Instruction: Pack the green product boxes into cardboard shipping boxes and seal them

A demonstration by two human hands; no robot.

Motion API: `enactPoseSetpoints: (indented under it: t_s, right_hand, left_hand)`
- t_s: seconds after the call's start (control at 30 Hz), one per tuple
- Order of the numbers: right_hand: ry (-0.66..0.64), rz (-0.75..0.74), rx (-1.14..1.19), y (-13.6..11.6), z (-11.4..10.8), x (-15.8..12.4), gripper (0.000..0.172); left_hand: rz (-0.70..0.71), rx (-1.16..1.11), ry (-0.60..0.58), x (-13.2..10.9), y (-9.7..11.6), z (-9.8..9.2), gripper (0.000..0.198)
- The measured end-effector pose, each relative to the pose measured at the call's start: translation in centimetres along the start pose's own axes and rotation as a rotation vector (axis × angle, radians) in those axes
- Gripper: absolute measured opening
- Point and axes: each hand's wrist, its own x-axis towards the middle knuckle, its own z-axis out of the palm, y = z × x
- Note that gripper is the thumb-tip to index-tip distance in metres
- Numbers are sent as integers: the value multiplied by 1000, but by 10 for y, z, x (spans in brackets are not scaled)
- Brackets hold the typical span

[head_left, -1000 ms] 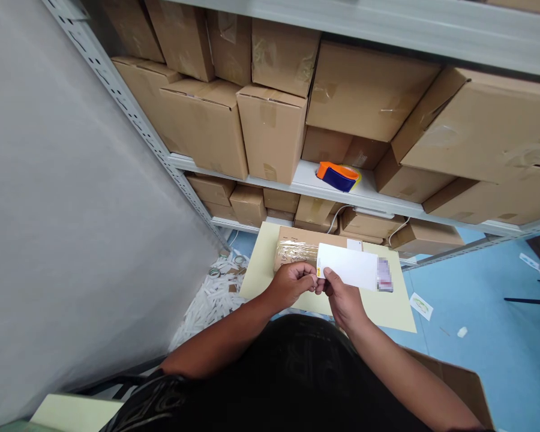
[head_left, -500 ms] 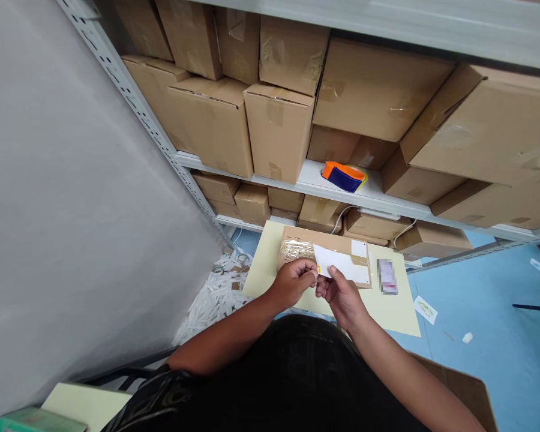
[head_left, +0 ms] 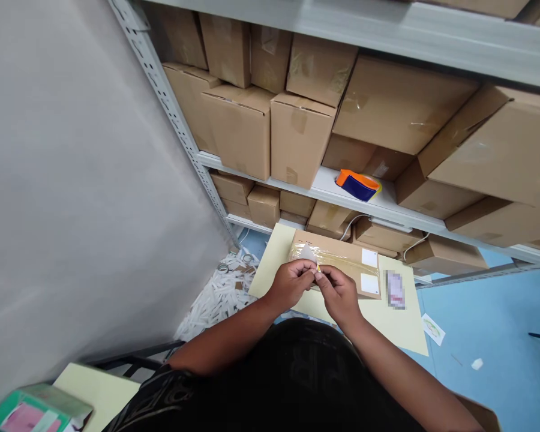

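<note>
My left hand (head_left: pixel 293 283) and my right hand (head_left: pixel 341 295) meet fingertip to fingertip above the near side of a taped cardboard box (head_left: pixel 342 255). Both are closed in a pinch on a small white label sheet (head_left: pixel 309 252) with a yellow patch at its edge. The sheet stands up behind the fingers and looks greyish, and its lower part is hidden by them. Clear tape shines across the box top. Two white labels, one of them the upper label (head_left: pixel 369 257), lie at the box's right end. The box rests on a pale yellow table (head_left: pixel 398 324).
A phone-sized blurred item (head_left: pixel 395 289) lies right of the box. Shelves ahead hold many cartons (head_left: pixel 301 138) and an orange-and-blue tape dispenser (head_left: pixel 359 185). White paper strips (head_left: pixel 207 300) cover the floor at left, beside a grey wall (head_left: pixel 81 180). A green box (head_left: pixel 40 408) sits lower left.
The label sheet has turned from facing up broadly to a narrow upright piece. My right hand has closed in on my left fingertips. The view has shifted slightly left.
</note>
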Motion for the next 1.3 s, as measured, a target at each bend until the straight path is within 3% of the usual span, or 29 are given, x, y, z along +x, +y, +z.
enactPoseSetpoints:
  t_s: [0.23,0.33,0.5,0.63,0.93,1.0,1.1,1.2,1.3]
  right_hand:
    - [-70,-141,-196,1,22,5,24]
    - [-21,-169,-269,2,33,8,23]
    - [82,-63,-189,5,43,19,22]
    - [150,99,26,9,43,29,25]
    - [182,244,367,11,27,28,26]
    - [171,249,381,10,19,25,27]
    - [173,256,358,11,8,18,28]
    - [155,259,321,13,2,10,32]
    - [126,273,326,13,-2,1,31]
  left_hand:
    - [21,45,63,-16,-6,-26,21]
    - [25,70,99,-22,-10,-35,18]
    - [-40,87,206,-32,-21,-64,12]
    - [-136,132,368,-48,-39,-110,11]
    - [-358,411,681,-92,-103,-239,22]
    - [-472,541,686,-94,-116,-267,24]
    - [-601,848,593,-88,-127,-301,23]
    - [-631,1006,536,-76,-126,-311,23]
    - [-483,1017,456,-58,-115,-283,25]
